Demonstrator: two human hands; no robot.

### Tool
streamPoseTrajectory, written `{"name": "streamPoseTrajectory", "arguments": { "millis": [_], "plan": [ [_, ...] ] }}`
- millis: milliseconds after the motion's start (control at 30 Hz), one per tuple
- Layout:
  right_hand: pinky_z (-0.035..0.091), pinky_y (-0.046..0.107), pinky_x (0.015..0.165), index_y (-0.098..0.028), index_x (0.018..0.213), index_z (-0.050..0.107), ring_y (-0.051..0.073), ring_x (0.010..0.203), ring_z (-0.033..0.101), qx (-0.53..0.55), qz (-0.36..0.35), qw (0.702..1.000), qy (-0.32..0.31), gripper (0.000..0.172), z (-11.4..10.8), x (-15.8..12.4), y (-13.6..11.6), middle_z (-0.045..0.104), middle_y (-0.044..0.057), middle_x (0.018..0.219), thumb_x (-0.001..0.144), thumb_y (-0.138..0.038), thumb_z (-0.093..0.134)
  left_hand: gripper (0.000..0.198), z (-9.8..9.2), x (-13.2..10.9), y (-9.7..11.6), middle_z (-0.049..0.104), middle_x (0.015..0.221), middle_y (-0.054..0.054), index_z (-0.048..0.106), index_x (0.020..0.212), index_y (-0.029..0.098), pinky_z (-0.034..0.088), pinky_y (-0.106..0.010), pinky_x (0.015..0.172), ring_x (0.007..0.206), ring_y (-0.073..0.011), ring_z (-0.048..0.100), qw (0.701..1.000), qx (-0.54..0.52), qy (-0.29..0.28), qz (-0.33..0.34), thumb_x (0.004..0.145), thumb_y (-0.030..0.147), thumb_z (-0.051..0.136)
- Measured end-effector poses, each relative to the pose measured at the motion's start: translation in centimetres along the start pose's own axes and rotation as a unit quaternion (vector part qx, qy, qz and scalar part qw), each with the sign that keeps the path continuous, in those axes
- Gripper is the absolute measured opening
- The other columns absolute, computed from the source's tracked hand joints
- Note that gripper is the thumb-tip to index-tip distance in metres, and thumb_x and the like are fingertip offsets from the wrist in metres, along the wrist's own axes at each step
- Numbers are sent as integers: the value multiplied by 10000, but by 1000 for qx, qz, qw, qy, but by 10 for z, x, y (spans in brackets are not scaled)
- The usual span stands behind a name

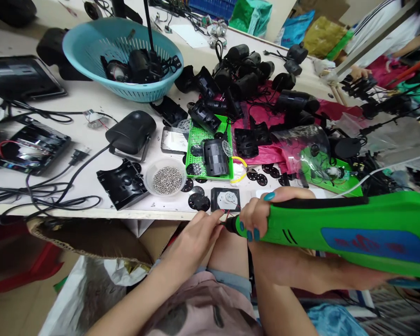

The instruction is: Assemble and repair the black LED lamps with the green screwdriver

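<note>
The right grip point(258, 217) is wrapping round a green power screwdriver point(311, 221), which is pointing across the lap near the bench point(171, 204) — the left grip point(198, 235) is bunching at its tip, though whether it is pinching anything, I cannot tell.

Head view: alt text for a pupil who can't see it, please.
The right hand grips a green power tool, its nose by the left hand. The workbench beyond holds a bowl of metal pieces, green tray and blue basket.
</note>
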State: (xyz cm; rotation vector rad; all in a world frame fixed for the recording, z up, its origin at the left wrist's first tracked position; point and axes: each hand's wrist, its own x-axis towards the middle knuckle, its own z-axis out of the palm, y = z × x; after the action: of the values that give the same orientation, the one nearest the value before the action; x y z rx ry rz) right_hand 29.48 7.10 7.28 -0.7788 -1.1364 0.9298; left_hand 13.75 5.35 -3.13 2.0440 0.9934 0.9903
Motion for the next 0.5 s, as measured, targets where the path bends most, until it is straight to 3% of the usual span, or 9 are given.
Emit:
{"name": "streamPoseTrajectory", "arguments": {
  "millis": [200,333,500],
  "plan": [
    [402,328,461,-239,1015,628,173,458,506,22,-10,999,46,619,8,8,1,547,-29,565,790,-806,520,464,-3,17,-7,697,1042,-49,434,1390,250,569,-284,828,935,-168,689,997,-64,33,10,963,200,609],
    [387,334,474,-226,956,627,167,452,485,-1,-33,996,80,627,10,22,7,559,-19,570,759,-814,536,713,-1,33,-21,646,1251,-104,439,1399,257,549,-400,927,1075,-242,641,996,-56,66,-16,793,339,807],
    [358,339,459,-213,935,664,167,420,445,-15,-41,996,80,636,13,35,23,517,-16,540,737,-799,513,707,18,49,-29,618,1278,-128,510,1315,219,466,-482,1022,1196,-301,555,998,-47,43,-11,715,307,873]
  ]
}}
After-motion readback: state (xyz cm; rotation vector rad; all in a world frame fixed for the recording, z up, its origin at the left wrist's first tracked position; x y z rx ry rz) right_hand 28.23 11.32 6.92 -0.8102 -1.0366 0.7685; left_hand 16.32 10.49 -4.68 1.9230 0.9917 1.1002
